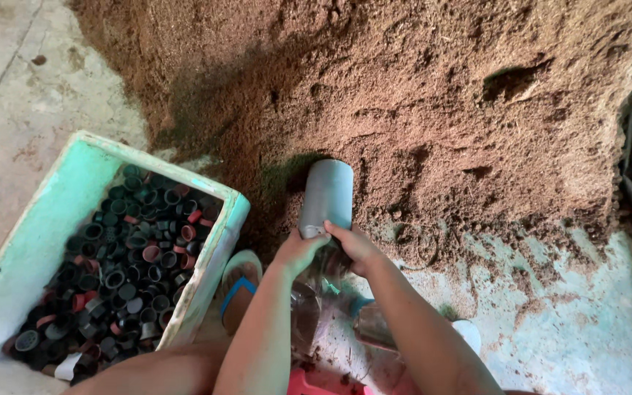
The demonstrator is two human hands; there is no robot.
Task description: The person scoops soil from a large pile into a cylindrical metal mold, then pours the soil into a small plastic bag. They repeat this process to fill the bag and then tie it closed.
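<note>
both hands, left hand (298, 250) and right hand (356, 245), clasp the near end of a grey tube (326, 196), its far end pushed into the brown soil heap (433, 102). left of the grip sits a green box (74, 183) of caps (122, 256).

I see both hands on a grey plastic pipe section (326, 196), its far end pushed into the big brown soil heap (433, 95). Left hand (298, 250) grips the near end from the left, right hand (357, 246) from the right, w/ fingers wrapped on it. Left of them sits a pale green foam box (45, 219) full of black & red caps (122, 256). A flip-flop w/ blue strap (238, 289) lies just beside the box. Concrete floor (579, 322) is dusted w/ soil.
</note>
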